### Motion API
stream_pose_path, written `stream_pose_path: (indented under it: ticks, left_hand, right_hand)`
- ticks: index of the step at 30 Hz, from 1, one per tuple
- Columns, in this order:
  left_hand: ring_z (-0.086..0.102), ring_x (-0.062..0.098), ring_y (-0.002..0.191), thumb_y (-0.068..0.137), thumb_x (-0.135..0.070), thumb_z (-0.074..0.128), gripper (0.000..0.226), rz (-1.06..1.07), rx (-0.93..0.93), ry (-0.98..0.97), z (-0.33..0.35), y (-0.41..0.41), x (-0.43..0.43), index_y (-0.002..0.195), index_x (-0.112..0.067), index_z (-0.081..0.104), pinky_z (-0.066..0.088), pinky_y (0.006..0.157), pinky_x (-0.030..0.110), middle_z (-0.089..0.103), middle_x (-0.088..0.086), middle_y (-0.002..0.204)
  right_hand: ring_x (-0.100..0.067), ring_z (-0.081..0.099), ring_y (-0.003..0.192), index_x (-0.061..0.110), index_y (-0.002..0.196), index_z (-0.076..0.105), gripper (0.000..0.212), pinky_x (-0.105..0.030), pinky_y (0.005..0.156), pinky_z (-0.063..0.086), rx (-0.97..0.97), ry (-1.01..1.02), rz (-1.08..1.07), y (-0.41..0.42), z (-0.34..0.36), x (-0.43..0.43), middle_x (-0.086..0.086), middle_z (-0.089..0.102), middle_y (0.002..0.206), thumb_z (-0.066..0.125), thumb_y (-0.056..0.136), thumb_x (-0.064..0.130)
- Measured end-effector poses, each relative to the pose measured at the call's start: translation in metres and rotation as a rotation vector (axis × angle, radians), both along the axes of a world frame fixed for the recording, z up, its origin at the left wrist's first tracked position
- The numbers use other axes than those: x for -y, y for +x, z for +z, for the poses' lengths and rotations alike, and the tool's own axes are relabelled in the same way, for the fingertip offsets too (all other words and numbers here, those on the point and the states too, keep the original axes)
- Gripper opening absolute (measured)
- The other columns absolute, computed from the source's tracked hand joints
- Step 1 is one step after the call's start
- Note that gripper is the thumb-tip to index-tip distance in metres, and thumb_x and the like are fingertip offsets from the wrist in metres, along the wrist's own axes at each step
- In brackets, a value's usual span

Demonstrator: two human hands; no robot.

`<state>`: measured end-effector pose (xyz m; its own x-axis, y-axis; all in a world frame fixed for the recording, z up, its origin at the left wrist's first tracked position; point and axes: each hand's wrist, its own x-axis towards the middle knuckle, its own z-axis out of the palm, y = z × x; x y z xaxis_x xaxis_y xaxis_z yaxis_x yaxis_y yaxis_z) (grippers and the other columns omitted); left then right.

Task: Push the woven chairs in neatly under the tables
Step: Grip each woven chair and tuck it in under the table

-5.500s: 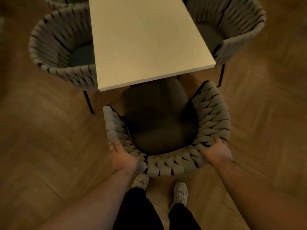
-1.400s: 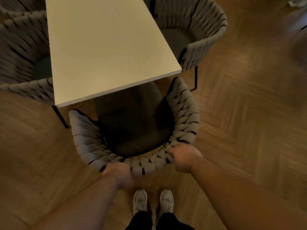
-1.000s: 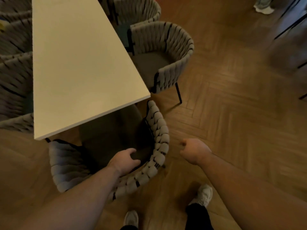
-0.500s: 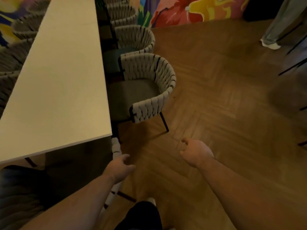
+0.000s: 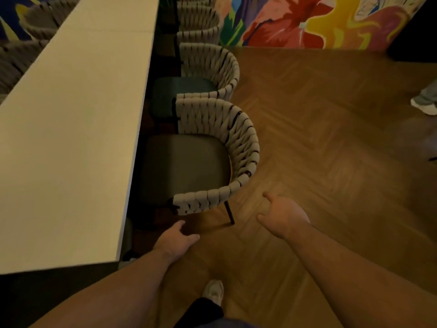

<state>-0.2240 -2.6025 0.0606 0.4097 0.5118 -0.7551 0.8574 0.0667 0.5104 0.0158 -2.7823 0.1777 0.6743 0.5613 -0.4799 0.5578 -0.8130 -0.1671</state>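
Both hands are free. The left hand (image 5: 176,242), fingers relaxed, hovers just short of the near arm of a woven chair (image 5: 238,147). The right hand (image 5: 282,215), loosely spread, is over the floor (image 5: 331,143) close to the chair's thin dark leg (image 5: 229,214). Neither holds anything. The chair stands at the long side of a pale table (image 5: 71,119), its dark seat (image 5: 186,169) mostly out in the open. In the dim light the seat's front seems only to meet the tabletop's edge. A second woven chair (image 5: 212,65) sits just beside it, with more in line toward a brightly painted wall (image 5: 319,20). The herringbone wood lies open to the right, where another person's shoe (image 5: 423,107) shows at the frame's edge.
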Motion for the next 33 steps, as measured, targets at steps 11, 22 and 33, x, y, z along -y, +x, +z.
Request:
stream_pose_path:
  ticks: [11,22,33]
  left_hand:
    - [0.042,0.027,0.150,0.099,-0.052,0.067,0.083,0.102,-0.021,0.167,-0.010,0.165,-0.041,0.168,-0.033,0.025,0.038,0.122,0.042,0.037,0.000,0.169]
    - [0.047,0.027,0.143,0.076,-0.071,0.070,0.098,0.664,0.006,0.090,-0.019,0.240,-0.001,0.159,-0.027,0.041,0.044,0.115,0.040,0.049,-0.004,0.156]
    - [0.015,0.034,0.159,0.080,-0.059,0.074,0.111,0.956,-0.169,0.140,-0.045,0.266,-0.010,0.169,-0.029,0.016,0.032,0.126,0.051,0.009,0.001,0.176]
  right_hand:
    - [-0.031,0.056,0.133,0.031,0.161,0.036,0.069,-0.045,0.099,0.054,0.063,-0.060,0.451,0.190,-0.034,-0.120,-0.004,0.053,0.153,0.055,0.100,0.058]
    - [-0.030,0.047,0.142,0.032,0.160,0.039,0.082,-0.051,0.108,0.048,0.013,-0.175,0.925,0.314,-0.073,-0.240,-0.003,0.043,0.163,0.033,0.089,0.072]
    - [-0.033,0.041,0.150,0.032,0.164,0.035,0.091,-0.052,0.114,0.047,0.016,-0.172,0.994,0.355,-0.110,-0.368,-0.004,0.034,0.171,0.058,0.085,0.070]
